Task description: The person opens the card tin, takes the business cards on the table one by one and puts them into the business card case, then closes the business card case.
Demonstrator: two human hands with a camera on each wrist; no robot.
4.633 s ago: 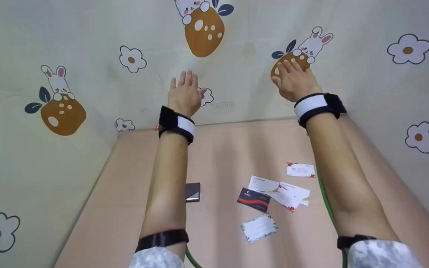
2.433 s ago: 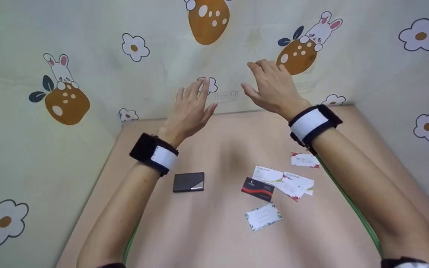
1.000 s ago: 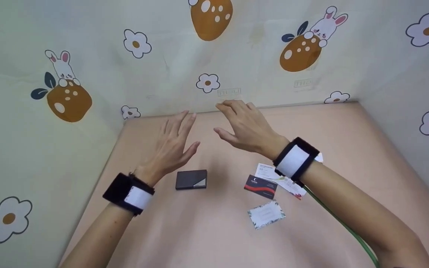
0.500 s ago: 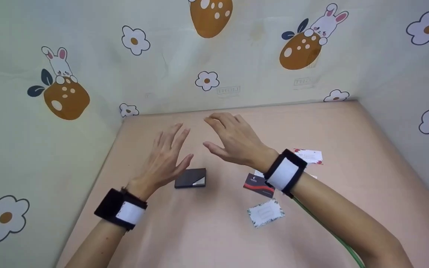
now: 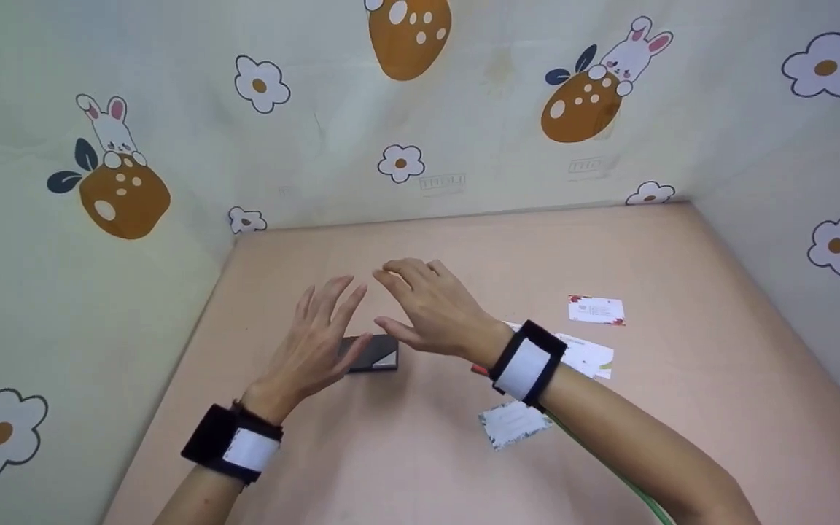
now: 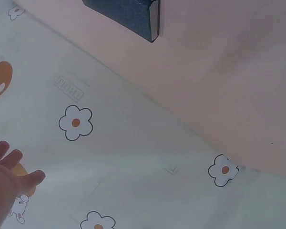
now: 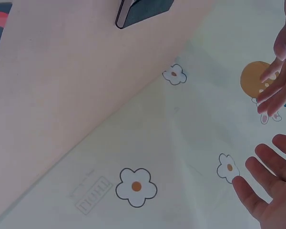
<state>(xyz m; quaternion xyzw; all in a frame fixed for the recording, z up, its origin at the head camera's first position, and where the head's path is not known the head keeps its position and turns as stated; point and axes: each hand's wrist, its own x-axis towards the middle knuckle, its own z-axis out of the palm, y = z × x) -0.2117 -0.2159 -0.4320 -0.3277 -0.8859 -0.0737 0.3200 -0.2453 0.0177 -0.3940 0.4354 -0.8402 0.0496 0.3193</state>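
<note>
Dark grey, flat rectangular card case with a silver triangular corner (image 5: 383, 352) lies on the pinkish-beige covered table (image 5: 719, 379), nearer the left edge than the right and some way in from the far edge. Its long axis runs roughly parallel to that far edge, silver corner toward the table's right side. From the bare left hand (image 5: 307, 350), the case lies to the right, its left end hidden behind the thumb; from the bare right hand (image 5: 438, 310), it lies to the left and toward the near side. Left hand looks the nearer (a judgement, since depth is hard to read from above). Both hands are raised, fingers parted and loosely bent, holding nothing; the left wrist view shows fingers well apart from the case. Toward the right edge: a white card with red floral corners (image 5: 596, 310), a white card with a green mark (image 5: 586, 357), a black card with a red stripe (image 5: 480, 370), mostly hidden by the arm, and a pale card with a leafy border (image 5: 511, 425). Against half a second ago, both hands sit closer to the near side; the left thumb covers more of the case, the right wristband (image 5: 526, 368) hides more of the striped card, and the floral-cornered card shows whole. Case and cards keep their places on the table.
</note>
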